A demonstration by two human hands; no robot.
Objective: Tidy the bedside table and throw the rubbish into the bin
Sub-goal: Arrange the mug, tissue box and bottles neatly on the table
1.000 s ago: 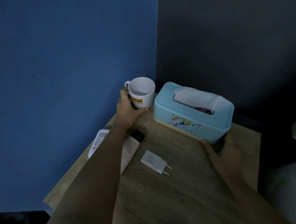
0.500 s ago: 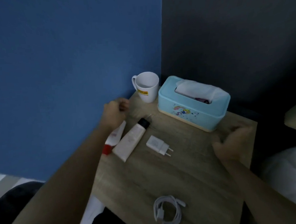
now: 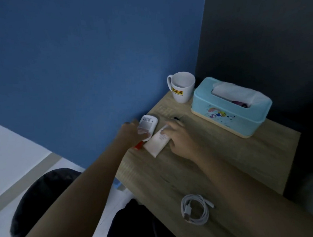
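On the wooden bedside table (image 3: pixel 229 161), my left hand (image 3: pixel 131 134) grips a white tube with a barcode and a red cap (image 3: pixel 147 125) and tilts its flat end up near the blue wall. My right hand (image 3: pixel 179 137) lies over the upper part of a white tube with a black cap (image 3: pixel 155 145), fingers curled on it. The black cap peeks out beyond my fingers. The white charger plug is hidden, probably under my right hand.
A white mug (image 3: pixel 182 88) stands in the back corner beside a light-blue tissue box (image 3: pixel 231 109). A coiled white cable (image 3: pixel 195 209) lies near the front edge. A dark round object (image 3: pixel 37 200) sits on the floor at the left.
My left hand has taken hold of the red-capped tube and raised its end. My right hand crossed from the table's right side onto the black-capped tube, covering the charger plug.
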